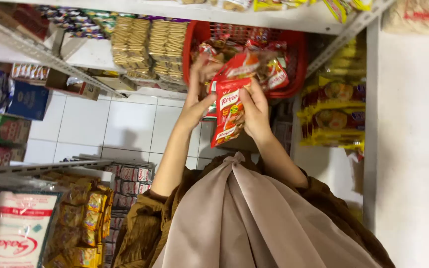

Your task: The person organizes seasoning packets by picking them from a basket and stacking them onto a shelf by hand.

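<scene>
Both hands are raised in front of a red plastic basket (192, 54) that sits on a white shelf (95, 53). The left hand (197, 97) and the right hand (255, 110) are each clamped on the same strip of red sachets (228, 113), left fingers on its near edge, right fingers curled over its far edge; the strip hangs just below the basket's rim, its top blurred. More red sachets fill the basket. Stacked biscuit packs (150, 47) stand just beside the basket. Yellow noodle packets (332, 106) crowd the narrow gap beside a white upright (371, 124). Open white floor tiles (105, 124) lie below between the racks.
</scene>
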